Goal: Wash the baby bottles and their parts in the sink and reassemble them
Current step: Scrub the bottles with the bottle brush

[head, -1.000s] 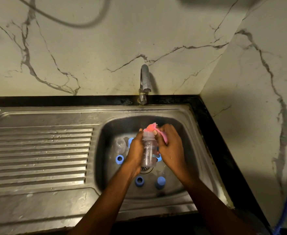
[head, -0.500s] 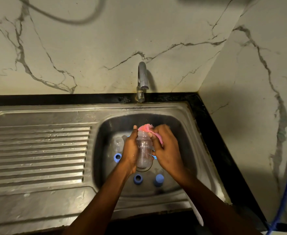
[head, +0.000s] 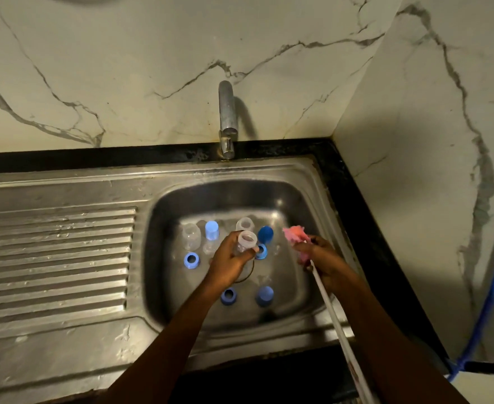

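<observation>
**Left hand** [head: 229, 259]: was over the middle of the sink basin [head: 164, 228], fingers curled round a clear bottle [head: 246, 242] whose open mouth faced up toward the camera.

**Right hand** [head: 320, 256]: was over the right side of the basin, apart from the held bottle. It was closed round a bottle brush [head: 293, 236] just below the pink head. The white handle ran back along the forearm toward the near rim.

**Basin floor, rear row, left to right:**
- a second clear bottle [head: 191, 234]
- a pale blue cap [head: 211, 230]
- a third clear bottle [head: 245, 223]
- a dark blue cap [head: 265, 233]

**Basin floor, middle:**
- a blue ring [head: 191, 260] stood at left.
- another ring [head: 260, 251] lay just beside the left fingertips, partly hidden by them.

**Basin floor, near side:**
- a third ring [head: 228, 295] lay by the left wrist.
- a blue cap [head: 265, 295] stood just to its right.

**Fixtures:**
- a steel tap [head: 226, 118] was on the back rim, with no water seen running.
- a ribbed drainboard [head: 56, 258] lay left of the basin.
- the black bench [head: 356, 199] edged the sink at back and right.
- the veined marble wall [head: 123, 68] rose behind.
- a blue hose [head: 487, 301] hung at far right.
</observation>
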